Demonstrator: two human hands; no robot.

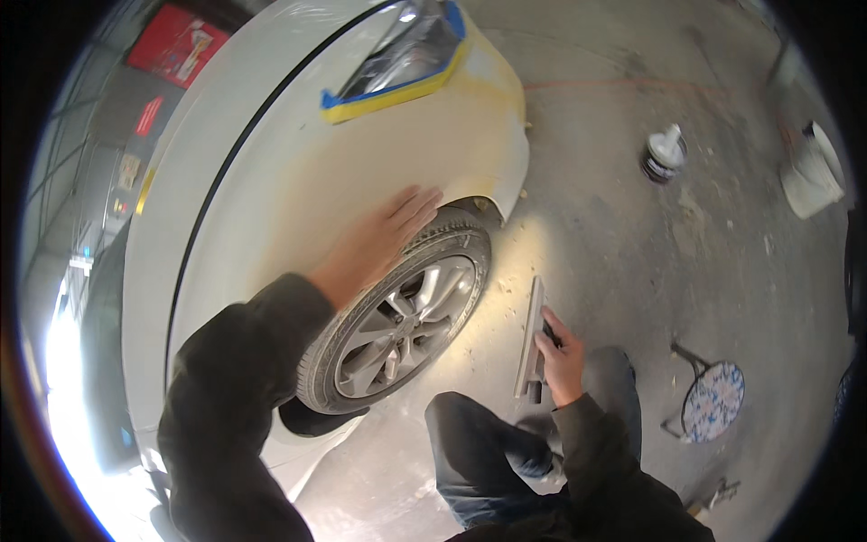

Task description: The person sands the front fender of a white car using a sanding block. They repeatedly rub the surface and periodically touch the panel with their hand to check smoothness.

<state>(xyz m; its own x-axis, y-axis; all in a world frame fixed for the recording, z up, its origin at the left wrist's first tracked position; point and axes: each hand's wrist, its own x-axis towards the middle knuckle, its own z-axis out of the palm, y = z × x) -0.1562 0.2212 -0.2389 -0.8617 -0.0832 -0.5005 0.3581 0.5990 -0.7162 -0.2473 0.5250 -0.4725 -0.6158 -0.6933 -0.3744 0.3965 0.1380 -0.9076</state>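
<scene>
My left hand (384, 239) lies flat on the pale fender (334, 172) of a white car, just above the wheel arch, with its fingers stretched out and slightly blurred. Under it is the wheel (406, 325), a dusty tyre on a silver spoked rim. My right hand (564, 359) is closed round the dark handle of a long, flat sanding block (531, 339), held over the floor to the right of the wheel, apart from the car. Masking film edged with blue and yellow tape covers the headlight (402, 68).
On the concrete floor stand a lidded tub (665, 155) with something white on top, a white bucket (813, 173) farther right, and a small stool (713, 402) with a patterned round seat. My bent knees are close to the wheel. A red panel (176, 45) is beyond the car.
</scene>
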